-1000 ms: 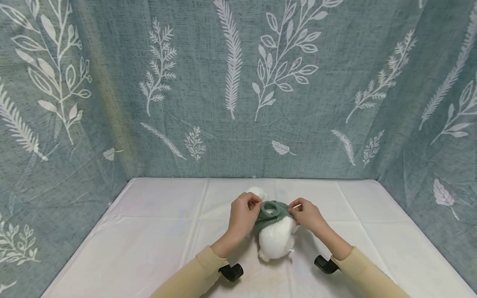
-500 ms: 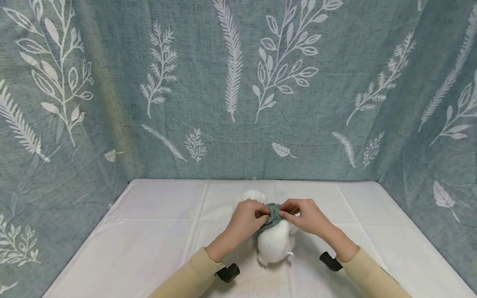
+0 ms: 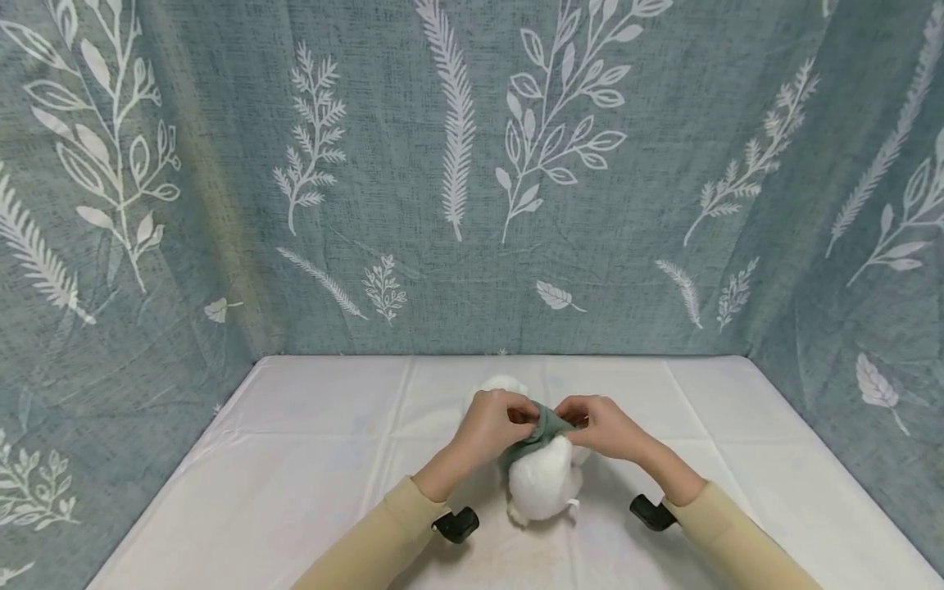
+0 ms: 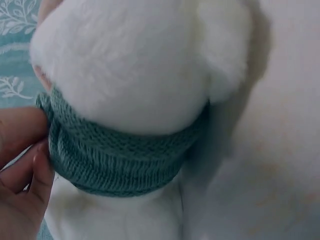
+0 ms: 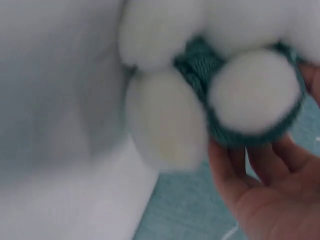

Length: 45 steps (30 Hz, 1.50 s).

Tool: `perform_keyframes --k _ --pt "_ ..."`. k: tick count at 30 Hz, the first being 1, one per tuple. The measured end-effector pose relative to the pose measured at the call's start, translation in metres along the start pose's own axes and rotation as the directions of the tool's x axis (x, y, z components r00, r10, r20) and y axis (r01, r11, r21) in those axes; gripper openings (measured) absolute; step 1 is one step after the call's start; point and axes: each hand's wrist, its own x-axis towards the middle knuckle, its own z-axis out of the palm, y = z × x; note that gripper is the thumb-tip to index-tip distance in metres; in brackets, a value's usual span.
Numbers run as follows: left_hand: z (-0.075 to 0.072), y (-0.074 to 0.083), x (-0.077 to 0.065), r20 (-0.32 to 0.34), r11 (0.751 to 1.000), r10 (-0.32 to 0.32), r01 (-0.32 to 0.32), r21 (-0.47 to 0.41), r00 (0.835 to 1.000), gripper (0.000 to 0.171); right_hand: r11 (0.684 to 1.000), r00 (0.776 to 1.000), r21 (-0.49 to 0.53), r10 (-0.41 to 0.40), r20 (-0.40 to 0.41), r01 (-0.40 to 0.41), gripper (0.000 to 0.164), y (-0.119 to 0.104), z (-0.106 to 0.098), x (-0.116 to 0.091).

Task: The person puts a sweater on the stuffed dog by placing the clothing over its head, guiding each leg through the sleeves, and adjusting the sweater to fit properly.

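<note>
A white plush toy [image 3: 542,485] lies on the table between my hands, a green knitted garment [image 3: 550,423] round its middle. My left hand [image 3: 485,433] pinches the garment's edge, and in the left wrist view the knit [image 4: 120,162] forms a band between two white fluffy parts, with thumb and fingers at its left side. From the other side, my right hand [image 3: 610,428] grips the knit. The right wrist view has a rounded white limb [image 5: 255,92] poking through a ring of the garment [image 5: 200,65], fingers curled at the ring's lower rim.
A white cloth [image 3: 317,467] covers the table. Patterned blue-green curtains [image 3: 413,197] hang behind it and along both sides. Black wrist mounts [image 3: 457,524] sit below both sleeves, close over the cloth.
Both hands have come closer together over the garment. Its round opening, seen a second ago between them, is now folded over and hidden from the head view. The toy stays nearly in place.
</note>
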Motion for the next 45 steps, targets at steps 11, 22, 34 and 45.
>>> perform_keyframes --k 11,22,34,45 --pt "0.002 0.001 0.012 0.080 0.996 -0.034 0.027 0.082 0.996 0.017 0.947 0.975 0.274 0.200 -0.099 -0.166 0.037 -0.005 0.009 0.001" --pt "0.013 0.001 0.010 0.009 0.991 0.063 -0.064 0.119 0.998 0.016 0.973 0.989 0.186 0.142 -0.031 -0.134 0.036 -0.008 0.001 -0.001" --pt "0.021 -0.011 0.006 -0.068 0.997 0.069 -0.066 0.044 0.995 0.012 0.991 0.991 -0.068 0.119 0.068 -0.115 0.007 -0.029 -0.019 -0.009" --pt "0.029 -0.022 -0.002 -0.196 0.990 0.013 -0.040 -0.134 0.981 0.010 0.990 0.988 -0.046 0.133 0.077 -0.130 0.014 -0.014 -0.007 -0.014"
